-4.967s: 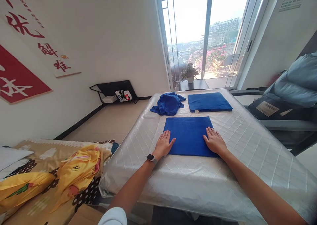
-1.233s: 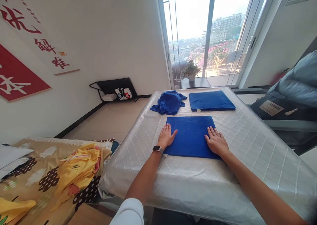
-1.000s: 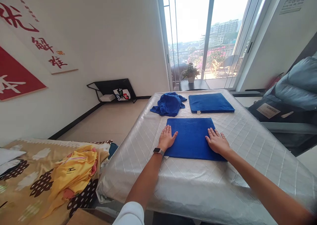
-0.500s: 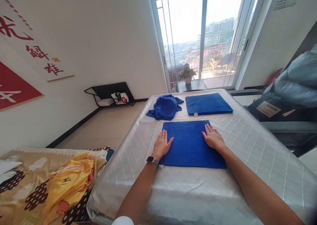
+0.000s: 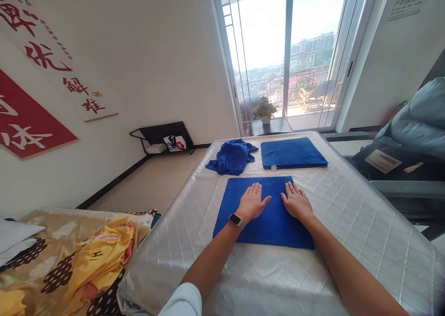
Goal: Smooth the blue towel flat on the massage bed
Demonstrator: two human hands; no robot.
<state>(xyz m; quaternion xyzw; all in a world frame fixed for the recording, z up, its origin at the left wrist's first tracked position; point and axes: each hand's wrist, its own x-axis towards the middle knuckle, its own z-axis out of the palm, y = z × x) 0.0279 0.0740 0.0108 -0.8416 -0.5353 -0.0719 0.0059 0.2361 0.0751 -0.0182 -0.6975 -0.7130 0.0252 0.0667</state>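
Note:
A folded blue towel (image 5: 267, 228) lies flat before me on a silvery quilted surface (image 5: 194, 255). My left hand (image 5: 253, 201) rests palm down on the towel, left of its middle, fingers stretched out, with a watch on the wrist. On the towel's right side lies my right hand (image 5: 295, 200), flat with the fingers extended. Beyond them, a neatly folded blue towel (image 5: 294, 151) with a small white tag sits at the far right. A crumpled blue towel (image 5: 232, 157) is heaped at the far left.
To the lower left, a yellow garment (image 5: 104, 251) lies on a patterned bedspread (image 5: 59, 230). A dark chair (image 5: 410, 186) with a grey puffy jacket (image 5: 417, 116) stands at right. A potted plant (image 5: 265, 109) is on a chair by the sliding glass door (image 5: 288, 51).
My left hand has slid right from the towel's left edge toward its middle. My right hand stays near the right edge. The camera view has shifted slightly.

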